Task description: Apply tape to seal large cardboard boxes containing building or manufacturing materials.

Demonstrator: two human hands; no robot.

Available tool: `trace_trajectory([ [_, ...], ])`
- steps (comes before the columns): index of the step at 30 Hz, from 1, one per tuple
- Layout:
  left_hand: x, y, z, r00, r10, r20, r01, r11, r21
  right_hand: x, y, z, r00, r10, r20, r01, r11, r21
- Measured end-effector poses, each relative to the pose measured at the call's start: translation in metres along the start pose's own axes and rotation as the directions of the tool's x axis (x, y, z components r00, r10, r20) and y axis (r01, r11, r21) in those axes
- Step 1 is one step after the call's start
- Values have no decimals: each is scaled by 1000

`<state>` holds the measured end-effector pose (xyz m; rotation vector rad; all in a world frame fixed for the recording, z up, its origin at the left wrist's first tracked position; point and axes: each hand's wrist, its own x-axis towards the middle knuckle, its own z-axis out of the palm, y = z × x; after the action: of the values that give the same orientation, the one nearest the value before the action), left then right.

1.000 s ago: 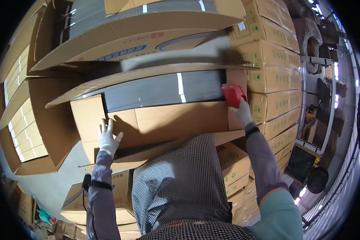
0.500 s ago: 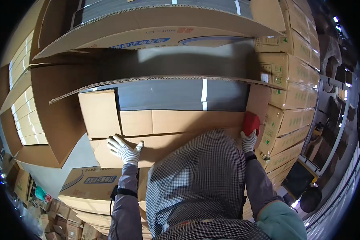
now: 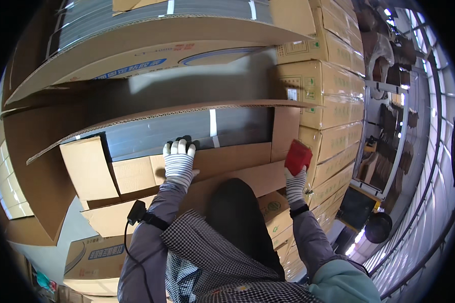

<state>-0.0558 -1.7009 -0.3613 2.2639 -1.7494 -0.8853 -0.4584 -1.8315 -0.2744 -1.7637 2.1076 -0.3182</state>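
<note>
In front of me lies an open carton (image 3: 242,154), its long near flap folded toward me and a taller flap (image 3: 177,109) standing at its far side. Inside are dark grey, flat-topped goods (image 3: 159,132) crossed by a white strip. My left hand (image 3: 179,164), in a striped glove, reaches over the near flap, its fingers stretched out onto the edge of the goods. My right hand (image 3: 295,184), gloved too, is closed round a red, boxy object (image 3: 298,156) beside the carton's right end. Its exact kind does not show.
Sealed cartons (image 3: 336,118) are stacked along the right side. Another open carton (image 3: 40,166) with pale packs stands at the left, and a larger one (image 3: 151,43) with grey goods lies beyond. A closed carton (image 3: 93,257) sits low at the left. My dark-clad leg (image 3: 237,217) presses near the front flap.
My left hand has moved forward from the near flap onto the goods' edge. The view has shifted right, and my leg has come up against the carton. The right hand still holds the red object.
</note>
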Motion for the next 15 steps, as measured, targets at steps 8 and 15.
trace_trajectory([
  [8, 6, -10, -7, 999, 1, -40, -6, 993, -122, 5, -49, 86, 816, -476, 327, 567, 770, -294],
  [15, -19, -27, -9, 983, 85, -164, -112, 980, -162, 11, -50, 123, 663, -644, 383, 749, 559, -357],
])
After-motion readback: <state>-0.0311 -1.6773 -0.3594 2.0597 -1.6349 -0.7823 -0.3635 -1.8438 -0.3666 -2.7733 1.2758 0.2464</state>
